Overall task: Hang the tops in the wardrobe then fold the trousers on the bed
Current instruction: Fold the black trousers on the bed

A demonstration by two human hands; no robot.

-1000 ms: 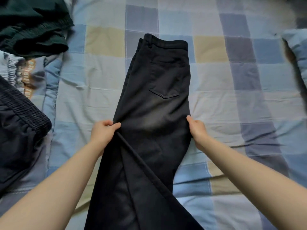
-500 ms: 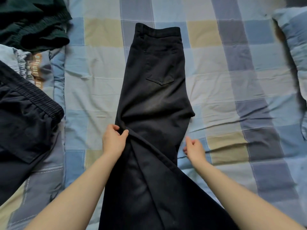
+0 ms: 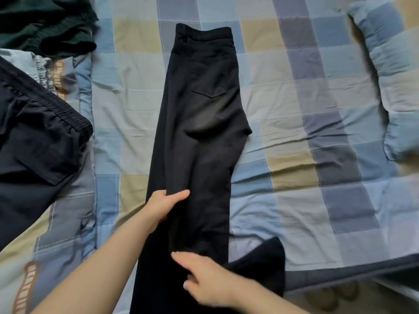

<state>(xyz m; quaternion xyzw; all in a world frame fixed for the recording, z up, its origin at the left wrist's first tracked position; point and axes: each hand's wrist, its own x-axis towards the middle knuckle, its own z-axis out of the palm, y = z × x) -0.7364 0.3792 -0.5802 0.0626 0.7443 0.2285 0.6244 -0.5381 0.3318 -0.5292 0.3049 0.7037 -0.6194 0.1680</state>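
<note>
While black trousers lie lengthwise mid-frame on the checked bed, waistband at top | left hand pinches their left edge, thumb on top | right hand blurred, fingers spread flat on lower leg, gripping nothing | dark shorts at left edge | green garment upper left | pillow upper right

1. We have slid our left hand further down the trousers, from the seat to the leg's left edge, thumb now laid flat across the cloth.
2. Our right hand has left the right edge and now lies on the lower leg.
3. The diagonal fold is gone; the legs now lie stacked and straight.
</note>
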